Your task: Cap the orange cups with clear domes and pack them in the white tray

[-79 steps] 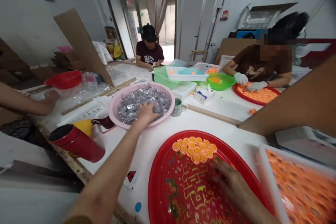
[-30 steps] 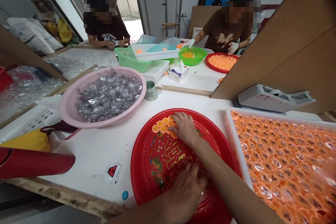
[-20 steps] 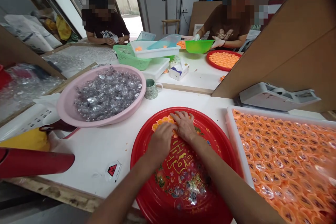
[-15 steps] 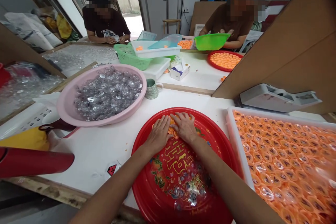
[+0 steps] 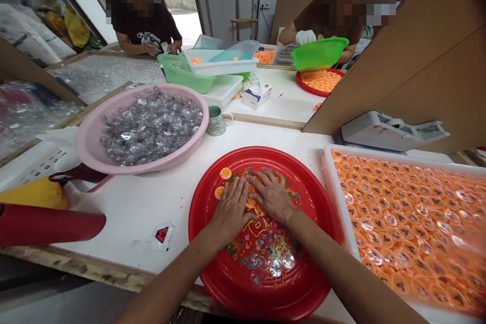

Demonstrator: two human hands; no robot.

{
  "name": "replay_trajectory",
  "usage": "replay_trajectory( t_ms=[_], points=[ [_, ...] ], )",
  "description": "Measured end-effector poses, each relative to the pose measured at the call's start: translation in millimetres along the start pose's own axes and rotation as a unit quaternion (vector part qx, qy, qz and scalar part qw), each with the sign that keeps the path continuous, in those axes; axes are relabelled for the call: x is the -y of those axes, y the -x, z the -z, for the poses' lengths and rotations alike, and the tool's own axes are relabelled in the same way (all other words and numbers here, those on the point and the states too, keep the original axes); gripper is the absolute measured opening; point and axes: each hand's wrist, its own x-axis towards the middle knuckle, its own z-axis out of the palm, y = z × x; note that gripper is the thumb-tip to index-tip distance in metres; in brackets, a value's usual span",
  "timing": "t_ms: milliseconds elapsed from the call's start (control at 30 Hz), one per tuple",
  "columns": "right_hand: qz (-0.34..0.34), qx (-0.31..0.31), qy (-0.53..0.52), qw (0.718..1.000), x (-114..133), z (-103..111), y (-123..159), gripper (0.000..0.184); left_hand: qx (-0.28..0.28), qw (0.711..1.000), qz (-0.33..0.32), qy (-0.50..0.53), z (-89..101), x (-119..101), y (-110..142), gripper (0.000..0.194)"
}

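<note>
Covering orange discs (image 5: 250, 203) on glossy tray (image 5: 228, 288): left hand (image 5: 231, 211), right hand (image 5: 276, 201).

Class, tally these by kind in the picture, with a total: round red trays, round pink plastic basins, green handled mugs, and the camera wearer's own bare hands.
Near round red tray and far round red tray: 2
Round pink plastic basin: 1
Green handled mug: 1
Bare left hand and bare right hand: 2
Total: 6
</note>
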Motion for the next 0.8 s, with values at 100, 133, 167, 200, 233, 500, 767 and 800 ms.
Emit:
replay_trajectory(
  t_ms=[100, 133, 167, 200, 233, 500, 767, 800],
  points=[
    [-0.005, -0.022, -0.015, 1.0, 1, 3, -1, 0.045, -0.009, 1.0, 0.005, -0.002, 11.6, 5, -4, 0.061],
    [-0.01, -0.03, -0.017, 0.999, 1, 6, -2, 0.045, -0.015, 1.0, 0.012, -0.002, 16.9, 9, -7, 0.054],
    [-0.018, -0.043, -0.021, 0.999, 1, 10, -3, 0.044, -0.021, 1.0, 0.02, -0.002, 22.4, 14, -12, 0.048],
    [-0.03, -0.063, -0.035, 0.997, 0, 15, -2, 0.042, -0.027, 0.999, 0.03, -0.001, 27.7, 20, -17, 0.044],
    [-0.044, -0.089, -0.058, 0.993, -1, 21, 0, 0.039, -0.032, 0.999, 0.04, 0.002, 32.3, 26, -22, 0.043],
    [-0.155, -0.144, -0.233, 0.949, -12, 44, 81, 0.021, -0.017, 0.996, 0.058, 0.058, 39.6, 35, -30, 0.041],
    [-0.257, -0.095, -0.223, 0.935, -4, 38, 121, 0.015, -0.046, 0.986, 0.116, 0.111, 45.1, -11, -6, 0.031],
    [-0.27, -0.099, -0.215, 0.934, -3, 37, 120, 0.015, -0.045, 0.984, 0.125, 0.119, 42.8, -21, -3, 0.027]
  ],
)
